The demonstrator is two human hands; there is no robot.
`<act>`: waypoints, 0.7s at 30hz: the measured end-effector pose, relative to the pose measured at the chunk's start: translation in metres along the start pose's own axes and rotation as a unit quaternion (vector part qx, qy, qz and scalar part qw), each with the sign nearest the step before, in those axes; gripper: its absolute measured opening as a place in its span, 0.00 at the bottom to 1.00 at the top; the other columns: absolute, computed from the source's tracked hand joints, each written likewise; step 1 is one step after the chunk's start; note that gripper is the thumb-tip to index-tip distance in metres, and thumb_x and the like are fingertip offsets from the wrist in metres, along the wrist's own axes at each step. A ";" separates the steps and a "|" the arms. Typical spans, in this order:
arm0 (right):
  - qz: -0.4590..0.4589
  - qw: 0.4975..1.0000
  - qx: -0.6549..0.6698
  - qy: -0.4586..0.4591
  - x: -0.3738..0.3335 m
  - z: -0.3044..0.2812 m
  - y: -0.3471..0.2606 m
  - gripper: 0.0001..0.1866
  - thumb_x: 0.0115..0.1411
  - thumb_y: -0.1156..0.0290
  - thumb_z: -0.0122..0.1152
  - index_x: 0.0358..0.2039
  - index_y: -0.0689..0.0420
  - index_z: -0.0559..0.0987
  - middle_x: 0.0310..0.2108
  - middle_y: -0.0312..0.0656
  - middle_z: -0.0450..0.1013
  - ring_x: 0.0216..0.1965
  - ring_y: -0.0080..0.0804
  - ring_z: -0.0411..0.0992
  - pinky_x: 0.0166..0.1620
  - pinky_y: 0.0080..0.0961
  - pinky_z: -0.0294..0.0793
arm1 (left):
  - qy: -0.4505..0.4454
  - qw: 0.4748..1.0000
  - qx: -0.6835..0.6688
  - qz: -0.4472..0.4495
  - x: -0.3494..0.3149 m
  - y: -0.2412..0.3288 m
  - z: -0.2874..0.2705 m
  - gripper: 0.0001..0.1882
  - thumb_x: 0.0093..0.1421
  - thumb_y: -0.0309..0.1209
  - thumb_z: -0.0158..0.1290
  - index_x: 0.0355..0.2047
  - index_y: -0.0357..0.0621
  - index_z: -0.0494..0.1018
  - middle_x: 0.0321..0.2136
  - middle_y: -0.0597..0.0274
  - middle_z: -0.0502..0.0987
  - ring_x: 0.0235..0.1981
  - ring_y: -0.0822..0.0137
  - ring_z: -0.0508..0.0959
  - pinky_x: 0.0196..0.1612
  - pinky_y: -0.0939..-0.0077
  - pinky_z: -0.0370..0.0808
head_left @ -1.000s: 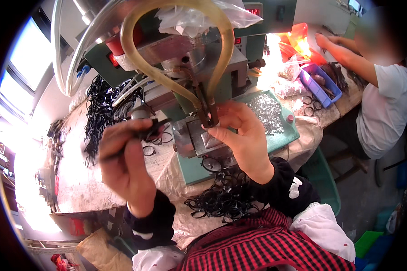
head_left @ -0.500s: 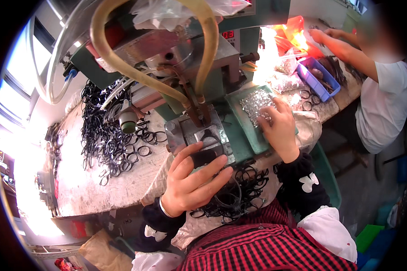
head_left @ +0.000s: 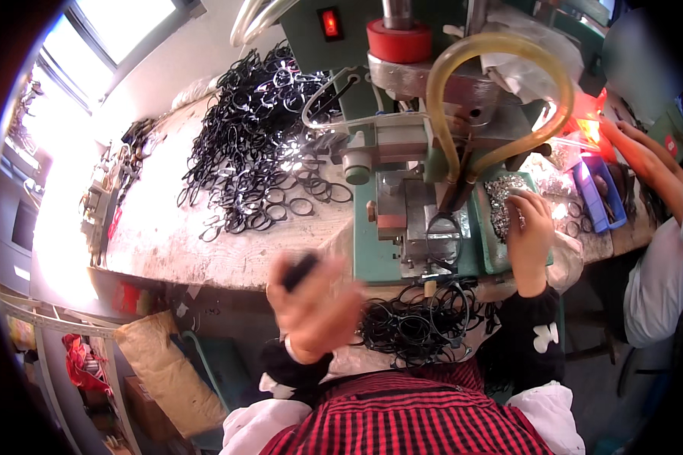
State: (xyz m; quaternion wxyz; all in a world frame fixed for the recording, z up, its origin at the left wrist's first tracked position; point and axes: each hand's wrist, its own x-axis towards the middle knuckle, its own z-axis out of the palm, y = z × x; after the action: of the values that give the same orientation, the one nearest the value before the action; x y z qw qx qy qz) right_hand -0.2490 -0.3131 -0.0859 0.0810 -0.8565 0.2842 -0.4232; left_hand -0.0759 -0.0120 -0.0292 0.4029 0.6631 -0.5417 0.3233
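My left hand (head_left: 315,307) is smeared by motion off the bench's front edge, left of the machine. A black patch (head_left: 300,271) shows at one of its fingers; whether it is a wrap or something held I cannot tell. My right hand (head_left: 531,235) is at the right side of a green tray (head_left: 495,258) of small shiny metal pieces (head_left: 501,199). Its fingers are curled together, with a glinting metal piece (head_left: 521,220) at the tips. Between the hands, a black ring-shaped band (head_left: 443,236) lies on the machine's metal fixture (head_left: 417,220), below two brown prongs (head_left: 457,186).
A green press machine (head_left: 364,250) stands ahead, with a yellowish hose (head_left: 436,83) looping in front. Black bands lie heaped (head_left: 243,144) at the back left and in a pile (head_left: 410,322) nearest me. Right, a blue bin (head_left: 596,193) stands near another person's arm (head_left: 649,159).
My left hand has left the fixture, moving left and toward me; the band stays there. My right hand remains at the tray, its fingers drawn closer together. The whole view has swung left.
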 end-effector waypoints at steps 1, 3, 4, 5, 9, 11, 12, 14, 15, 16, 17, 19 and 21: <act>0.029 0.999 0.028 0.016 -0.004 -0.006 -0.001 0.06 0.58 0.80 0.63 0.36 0.60 0.84 0.38 0.46 0.80 0.43 0.48 0.77 0.49 0.39 0.75 | 0.090 0.990 0.068 -0.080 -0.003 -0.016 -0.009 0.10 0.62 0.26 0.62 0.44 0.41 0.80 0.49 0.54 0.81 0.53 0.56 0.80 0.62 0.56 0.73; 0.106 0.988 0.114 -0.017 -0.010 -0.009 -0.007 0.06 0.60 0.79 0.65 0.38 0.60 0.84 0.36 0.43 0.80 0.38 0.39 0.78 0.45 0.31 0.75 | 0.250 0.919 -0.069 -0.297 0.026 -0.039 -0.030 0.07 0.66 0.26 0.59 0.43 0.38 0.80 0.45 0.56 0.82 0.49 0.60 0.80 0.58 0.67 0.74; 0.151 0.978 0.143 -0.032 -0.011 -0.011 -0.012 0.06 0.60 0.79 0.65 0.38 0.61 0.84 0.35 0.43 0.80 0.37 0.36 0.77 0.44 0.29 0.75 | 0.160 0.954 -0.023 -0.254 0.034 -0.062 -0.030 0.08 0.66 0.26 0.58 0.43 0.37 0.80 0.44 0.55 0.82 0.47 0.59 0.80 0.55 0.68 0.74; 0.195 0.964 0.173 -0.046 -0.010 -0.011 -0.017 0.06 0.61 0.79 0.65 0.38 0.61 0.84 0.35 0.42 0.80 0.36 0.34 0.77 0.43 0.27 0.75 | 0.068 0.976 0.023 -0.207 0.041 -0.084 -0.025 0.08 0.66 0.25 0.57 0.43 0.35 0.80 0.44 0.53 0.82 0.45 0.58 0.79 0.52 0.69 0.74; 0.142 0.969 0.199 -0.034 -0.002 0.004 -0.031 0.06 0.60 0.79 0.66 0.39 0.61 0.84 0.33 0.41 0.80 0.35 0.30 0.77 0.42 0.25 0.75 | -0.247 0.953 0.166 -0.060 0.030 -0.155 0.053 0.11 0.53 0.22 0.56 0.37 0.44 0.81 0.39 0.54 0.75 0.44 0.50 0.76 0.46 0.57 0.75; 0.155 0.966 0.201 -0.043 -0.006 0.007 -0.030 0.07 0.60 0.79 0.66 0.39 0.62 0.84 0.33 0.41 0.80 0.35 0.30 0.77 0.43 0.25 0.75 | -0.314 0.918 0.237 -0.044 -0.011 -0.201 0.093 0.08 0.52 0.23 0.55 0.32 0.45 0.81 0.36 0.56 0.72 0.44 0.52 0.75 0.42 0.57 0.75; 0.166 0.966 0.189 -0.051 -0.012 0.002 -0.025 0.07 0.60 0.79 0.66 0.39 0.62 0.84 0.33 0.42 0.80 0.35 0.30 0.77 0.43 0.25 0.75 | -0.286 0.931 0.217 -0.063 -0.021 -0.209 0.104 0.06 0.52 0.24 0.55 0.30 0.45 0.80 0.36 0.57 0.71 0.43 0.52 0.75 0.41 0.58 0.75; 0.186 0.970 0.152 -0.046 -0.025 -0.013 -0.015 0.07 0.60 0.80 0.65 0.40 0.62 0.84 0.35 0.42 0.81 0.36 0.29 0.78 0.44 0.25 0.75 | -0.212 0.957 0.176 -0.086 -0.018 -0.215 0.117 0.04 0.51 0.25 0.57 0.28 0.46 0.80 0.37 0.57 0.72 0.42 0.53 0.76 0.41 0.60 0.76; 0.188 0.970 0.152 -0.016 -0.035 -0.020 -0.007 0.06 0.60 0.81 0.65 0.39 0.63 0.84 0.34 0.42 0.81 0.36 0.28 0.78 0.43 0.25 0.75 | -0.172 0.966 0.161 -0.103 -0.008 -0.200 0.106 0.05 0.50 0.26 0.58 0.29 0.47 0.81 0.38 0.58 0.73 0.41 0.53 0.76 0.42 0.60 0.76; 0.176 0.975 0.136 -0.006 -0.044 -0.028 -0.002 0.06 0.60 0.82 0.65 0.39 0.63 0.84 0.33 0.40 0.80 0.36 0.27 0.77 0.43 0.24 0.74 | -0.105 0.976 0.174 -0.078 -0.001 -0.194 0.084 0.05 0.51 0.27 0.60 0.29 0.46 0.81 0.38 0.58 0.75 0.40 0.53 0.77 0.41 0.60 0.76; 0.165 0.980 0.114 0.003 -0.050 -0.039 0.003 0.06 0.60 0.82 0.65 0.39 0.63 0.83 0.33 0.39 0.80 0.36 0.26 0.77 0.43 0.24 0.74 | -0.070 0.974 0.160 -0.143 0.004 -0.186 0.060 0.04 0.53 0.27 0.60 0.30 0.45 0.81 0.36 0.57 0.77 0.36 0.53 0.77 0.39 0.62 0.76; 0.274 0.948 0.159 -0.017 -0.059 -0.056 0.005 0.06 0.60 0.83 0.65 0.39 0.64 0.83 0.32 0.36 0.78 0.36 0.24 0.76 0.43 0.22 0.73 | -0.012 0.957 0.104 -0.269 0.000 -0.194 0.007 0.06 0.58 0.27 0.58 0.27 0.38 0.75 0.26 0.55 0.75 0.27 0.56 0.76 0.31 0.62 0.71; 0.249 0.945 0.211 -0.021 -0.056 -0.061 -0.009 0.06 0.60 0.84 0.64 0.38 0.64 0.83 0.32 0.35 0.78 0.36 0.23 0.74 0.42 0.21 0.72 | -0.063 0.886 0.089 -0.451 -0.025 -0.219 -0.030 0.17 0.65 0.34 0.56 0.23 0.36 0.68 0.15 0.53 0.72 0.18 0.50 0.72 0.27 0.56 0.69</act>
State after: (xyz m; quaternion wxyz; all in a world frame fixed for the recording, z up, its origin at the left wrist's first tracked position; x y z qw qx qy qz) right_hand -0.3189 -0.2683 -0.0816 0.3684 -0.7303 0.3914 -0.4216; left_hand 0.1334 0.0454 -0.0776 0.4098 0.8878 -0.1777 0.1109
